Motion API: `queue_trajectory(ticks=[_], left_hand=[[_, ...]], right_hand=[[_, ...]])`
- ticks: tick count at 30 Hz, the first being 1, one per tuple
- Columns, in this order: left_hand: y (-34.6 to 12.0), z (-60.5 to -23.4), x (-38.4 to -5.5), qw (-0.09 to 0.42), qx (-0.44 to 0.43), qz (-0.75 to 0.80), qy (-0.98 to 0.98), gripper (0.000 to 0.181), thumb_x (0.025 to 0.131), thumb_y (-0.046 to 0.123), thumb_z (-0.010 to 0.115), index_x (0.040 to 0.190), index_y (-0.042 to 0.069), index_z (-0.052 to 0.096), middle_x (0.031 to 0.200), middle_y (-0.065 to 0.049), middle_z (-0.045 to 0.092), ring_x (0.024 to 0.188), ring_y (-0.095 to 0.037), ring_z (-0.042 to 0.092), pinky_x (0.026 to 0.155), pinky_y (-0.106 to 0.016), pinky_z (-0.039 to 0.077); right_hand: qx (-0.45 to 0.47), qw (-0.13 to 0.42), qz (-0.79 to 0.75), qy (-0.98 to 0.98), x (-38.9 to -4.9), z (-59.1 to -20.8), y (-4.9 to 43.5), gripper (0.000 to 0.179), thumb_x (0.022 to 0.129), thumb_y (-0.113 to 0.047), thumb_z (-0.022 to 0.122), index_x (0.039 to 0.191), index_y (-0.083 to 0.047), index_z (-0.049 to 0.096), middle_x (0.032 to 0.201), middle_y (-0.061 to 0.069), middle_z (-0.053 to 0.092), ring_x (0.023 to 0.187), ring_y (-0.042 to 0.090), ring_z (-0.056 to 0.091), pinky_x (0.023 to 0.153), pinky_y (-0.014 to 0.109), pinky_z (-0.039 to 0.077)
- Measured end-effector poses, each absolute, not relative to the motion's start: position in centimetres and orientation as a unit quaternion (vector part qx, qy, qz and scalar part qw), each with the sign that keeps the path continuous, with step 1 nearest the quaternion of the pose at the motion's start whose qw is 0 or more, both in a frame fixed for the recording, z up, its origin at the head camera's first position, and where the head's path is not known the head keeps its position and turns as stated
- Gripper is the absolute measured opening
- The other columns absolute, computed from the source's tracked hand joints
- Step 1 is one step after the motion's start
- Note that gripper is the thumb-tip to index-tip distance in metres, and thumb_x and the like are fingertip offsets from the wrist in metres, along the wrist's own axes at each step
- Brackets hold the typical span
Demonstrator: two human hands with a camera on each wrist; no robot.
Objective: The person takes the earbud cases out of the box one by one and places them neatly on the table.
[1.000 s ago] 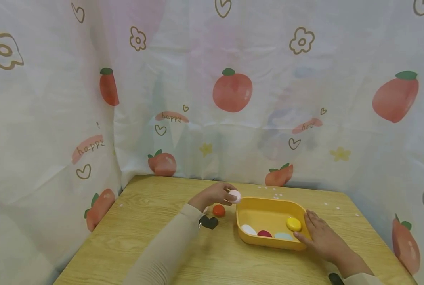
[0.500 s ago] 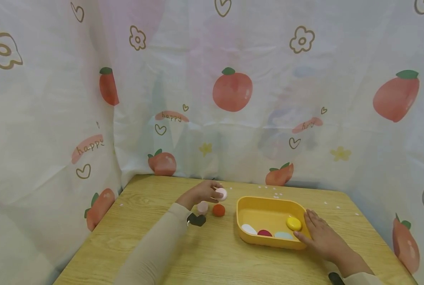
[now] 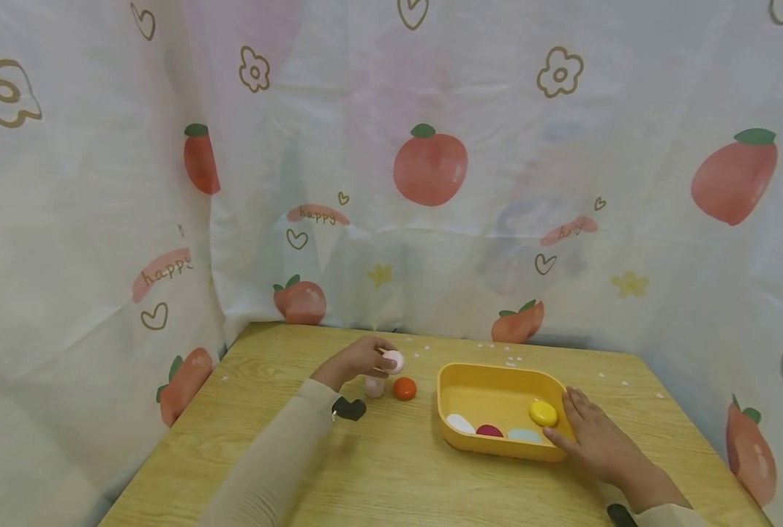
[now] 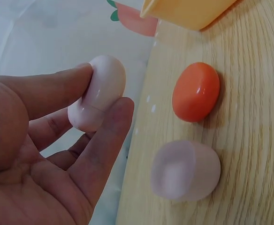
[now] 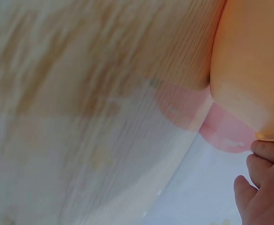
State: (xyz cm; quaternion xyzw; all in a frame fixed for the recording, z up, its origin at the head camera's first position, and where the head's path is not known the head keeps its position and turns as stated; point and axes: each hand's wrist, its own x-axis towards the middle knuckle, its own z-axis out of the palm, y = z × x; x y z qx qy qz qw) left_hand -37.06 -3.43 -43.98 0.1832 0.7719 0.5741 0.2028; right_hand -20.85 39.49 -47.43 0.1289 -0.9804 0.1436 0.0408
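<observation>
My left hand (image 3: 361,360) pinches a smooth, pale pink rounded piece (image 4: 102,91) between thumb and fingertips, held up over the table. Below it, a short lilac cylinder with a hollow-looking end (image 4: 186,170) rests on the wood. Beside that lies a glossy orange pebble-like piece (image 4: 196,92). My right hand (image 3: 598,439) rests with extended fingers along the right rim of a yellow tray (image 3: 497,369). Inside the tray are a yellow rounded piece (image 3: 544,413), a white one (image 3: 460,424), a dark red one (image 3: 489,431) and a pale green one (image 3: 525,436); the front wall partly hides several.
The wooden table (image 3: 391,483) carries small white specks (image 3: 510,359) near its back edge. A fruit-printed curtain (image 3: 365,183) hangs behind and at the sides. A dark strap piece (image 3: 349,408) sits at the left wrist.
My left hand has moved left, away from the tray's left rim, with the pale pink piece in its fingers, to above the lilac cylinder. The right hand and tray have stayed in place.
</observation>
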Motion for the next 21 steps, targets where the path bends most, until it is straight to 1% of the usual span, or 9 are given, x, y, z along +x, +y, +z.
queue_trajectory(ticks=[2,7,10,14,17,21], left_hand=[[-3.7,-44.3,-37.2,0.197,0.184,0.570,0.776,0.038,0.089,-0.002,0.067,0.125,-0.008,0.056,0.112,-0.015,0.060,0.095,-0.025,0.064,0.081,-0.038,0.056],[-4.7,-44.6,-37.2,0.192,0.177,0.566,0.782,0.040,0.090,-0.001,0.066,0.127,-0.009,0.054,0.119,-0.017,0.057,0.096,-0.026,0.063,0.082,-0.039,0.056],[-5.2,-44.7,-37.2,0.195,0.174,0.564,0.783,0.040,0.090,-0.001,0.066,0.128,-0.009,0.054,0.120,-0.018,0.056,0.097,-0.026,0.063,0.082,-0.039,0.056],[-6.0,-44.9,-37.5,0.196,0.166,0.569,0.781,0.037,0.089,-0.004,0.066,0.124,-0.009,0.055,0.116,-0.018,0.057,0.095,-0.025,0.063,0.082,-0.039,0.056],[-6.6,-45.1,-37.7,0.193,0.163,0.571,0.781,0.034,0.088,-0.006,0.066,0.120,-0.010,0.057,0.112,-0.017,0.058,0.092,-0.024,0.062,0.081,-0.039,0.056],[-7.5,-45.2,-37.8,0.192,0.162,0.569,0.783,0.034,0.088,-0.006,0.066,0.121,-0.010,0.057,0.109,-0.018,0.059,0.092,-0.024,0.062,0.081,-0.039,0.056]], right_hand=[[0.129,0.042,0.143,-0.980,-20.9,-47.5,39.6,0.089,0.098,-0.054,0.048,0.145,0.017,0.023,0.153,0.034,0.016,0.140,0.050,0.013,0.109,0.064,0.014],[0.132,0.049,0.138,-0.980,-20.8,-47.6,39.5,0.088,0.098,-0.053,0.049,0.144,0.018,0.024,0.152,0.035,0.018,0.138,0.051,0.016,0.106,0.066,0.019],[0.128,0.043,0.144,-0.980,-20.7,-47.6,39.5,0.089,0.098,-0.054,0.049,0.145,0.017,0.023,0.153,0.034,0.016,0.139,0.050,0.014,0.109,0.064,0.015],[0.126,0.040,0.148,-0.980,-20.7,-47.6,39.6,0.090,0.098,-0.055,0.048,0.145,0.017,0.022,0.153,0.034,0.015,0.140,0.050,0.012,0.109,0.064,0.013],[0.129,0.043,0.147,-0.980,-20.7,-47.7,39.6,0.089,0.098,-0.054,0.048,0.145,0.017,0.022,0.152,0.035,0.015,0.139,0.051,0.013,0.107,0.066,0.016],[0.127,0.042,0.145,-0.980,-20.8,-47.7,39.6,0.090,0.098,-0.055,0.047,0.146,0.017,0.021,0.153,0.034,0.014,0.140,0.050,0.012,0.109,0.065,0.014]])
